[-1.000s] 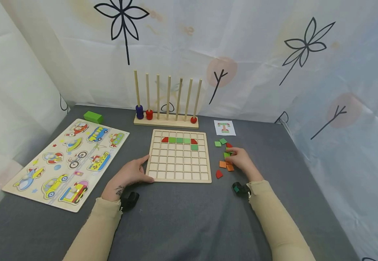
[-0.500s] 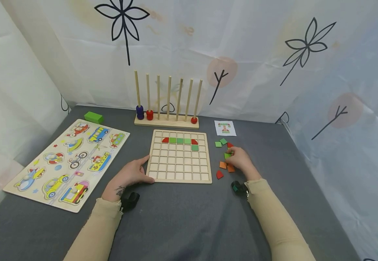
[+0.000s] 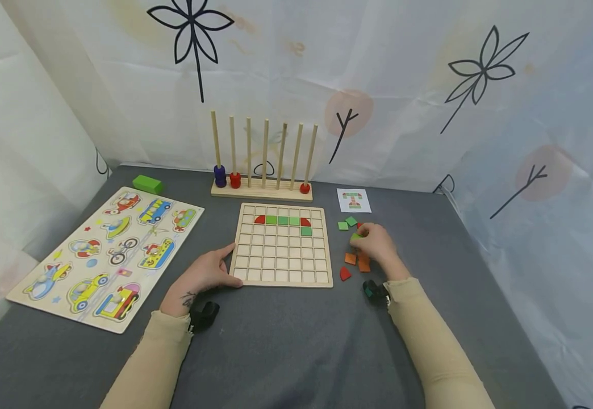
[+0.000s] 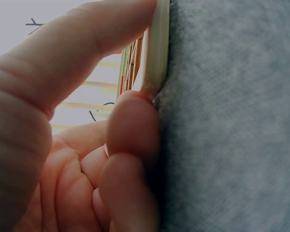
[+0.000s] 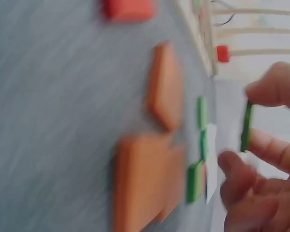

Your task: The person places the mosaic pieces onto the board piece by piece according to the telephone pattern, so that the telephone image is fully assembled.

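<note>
In the head view a wooden grid board [image 3: 274, 262] lies mid-table. Near its top is a row of green square tiles [image 3: 283, 220] between two red rounded tiles [image 3: 259, 219], with another green tile [image 3: 305, 231] below the right end. My left hand [image 3: 205, 274] touches the board's near left corner, index finger along the left side and thumb at the front edge; the left wrist view shows the other fingers bent by that corner. Right of the board, my right hand [image 3: 376, 244] pinches a green square tile [image 5: 246, 125] between thumb and finger, above the loose tiles.
Loose orange tiles [image 3: 350, 259], a red tile [image 3: 345, 274] and green tiles [image 3: 343, 226] lie around my right hand. Behind them is a pattern card [image 3: 341, 208]. A peg stand [image 3: 260, 191] is at the back; a vehicle puzzle [image 3: 92, 241] and green block [image 3: 147, 184] are left.
My right hand has picked up the green tile from the loose tiles and moved slightly away from me, uncovering more of an orange tile. The left hand and board stay put.
</note>
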`<state>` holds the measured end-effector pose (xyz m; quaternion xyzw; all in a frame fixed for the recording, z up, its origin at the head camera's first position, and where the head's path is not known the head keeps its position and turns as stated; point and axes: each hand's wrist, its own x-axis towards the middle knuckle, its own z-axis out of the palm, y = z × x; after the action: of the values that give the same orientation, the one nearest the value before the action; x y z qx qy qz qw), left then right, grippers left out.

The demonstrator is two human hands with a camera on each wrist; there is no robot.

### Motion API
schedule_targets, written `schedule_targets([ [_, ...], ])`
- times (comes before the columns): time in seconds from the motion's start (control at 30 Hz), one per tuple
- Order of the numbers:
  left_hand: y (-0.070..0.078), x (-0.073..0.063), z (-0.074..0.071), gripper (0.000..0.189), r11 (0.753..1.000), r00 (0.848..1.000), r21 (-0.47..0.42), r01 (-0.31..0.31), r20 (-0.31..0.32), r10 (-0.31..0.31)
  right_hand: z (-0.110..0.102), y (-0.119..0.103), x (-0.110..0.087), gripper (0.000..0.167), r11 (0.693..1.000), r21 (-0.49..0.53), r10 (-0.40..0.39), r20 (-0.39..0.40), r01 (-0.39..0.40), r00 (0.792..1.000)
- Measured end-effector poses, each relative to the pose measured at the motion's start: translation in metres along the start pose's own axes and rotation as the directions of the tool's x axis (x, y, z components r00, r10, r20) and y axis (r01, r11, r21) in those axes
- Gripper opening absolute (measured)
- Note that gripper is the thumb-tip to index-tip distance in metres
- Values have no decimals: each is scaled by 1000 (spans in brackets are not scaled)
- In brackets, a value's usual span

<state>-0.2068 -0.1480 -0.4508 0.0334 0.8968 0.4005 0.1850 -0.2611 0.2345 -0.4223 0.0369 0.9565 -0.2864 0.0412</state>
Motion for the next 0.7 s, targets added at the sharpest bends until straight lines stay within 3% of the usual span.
schedule_targets([
  [0.1,1,0,0,102,1000,1000,2,-6,-2,6,-3,-13,0,25,981,194,-23,-11,25,1000],
  [0.17,1,-1,-1,102,1000,1000,-1,-8,-1,8,-2,-22,2,24,938,341,-55,-23,59,998],
  [0.23,1,-1,-1,102,1000,1000,-4,-10,1,10,2,-34,4,22,859,505,-79,-34,85,996],
  [0.3,1,-1,-1,102,1000,1000,-6,-13,3,13,9,-45,6,20,757,645,-105,-39,105,994],
  [0.37,0,-1,-1,101,1000,1000,-4,-18,5,18,16,-58,8,20,654,747,-126,-44,116,991],
  [0.43,0,-1,-1,101,1000,1000,-3,-20,8,20,24,-70,9,20,574,811,-137,-39,111,990],
  [0.57,0,-1,-1,101,1000,1000,-2,-17,11,17,41,-96,13,23,508,856,-151,-18,93,988],
  [0.7,1,-1,-1,101,1000,1000,2,-16,10,16,58,-120,15,32,504,861,-161,12,72,987],
])
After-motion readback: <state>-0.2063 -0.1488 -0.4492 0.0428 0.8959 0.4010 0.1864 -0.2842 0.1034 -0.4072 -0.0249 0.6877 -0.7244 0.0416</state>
